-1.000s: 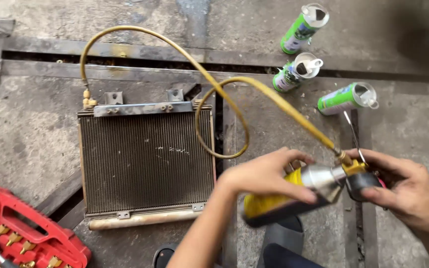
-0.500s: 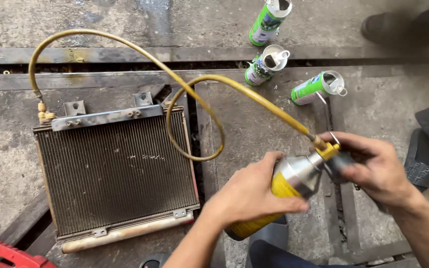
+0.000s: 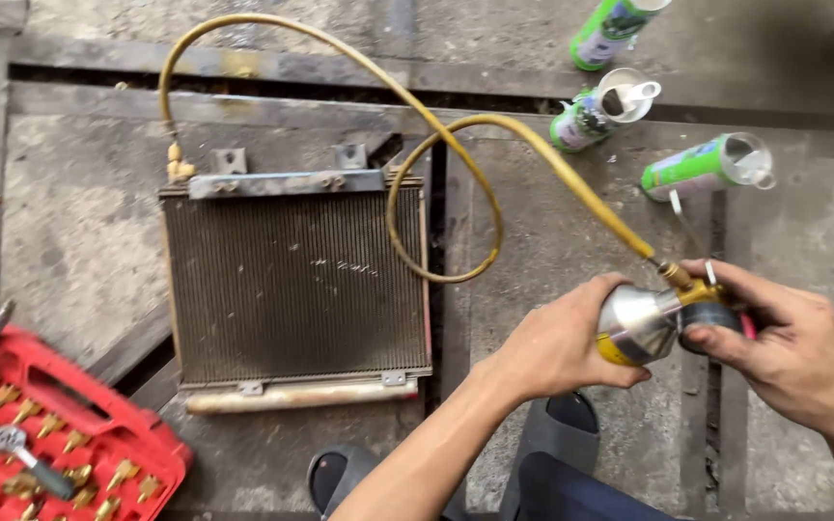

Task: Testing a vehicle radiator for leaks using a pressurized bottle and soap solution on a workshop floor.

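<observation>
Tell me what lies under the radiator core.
The radiator core lies flat on grey concrete floor, over a dark gap between slabs. What is directly beneath it is covered.

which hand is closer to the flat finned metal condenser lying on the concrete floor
Left. The left hand, gripping the yellow and silver canister, sits just off the flat finned metal condenser's right edge. The right hand is farther right, beyond the canister, at the brass valve.
</observation>
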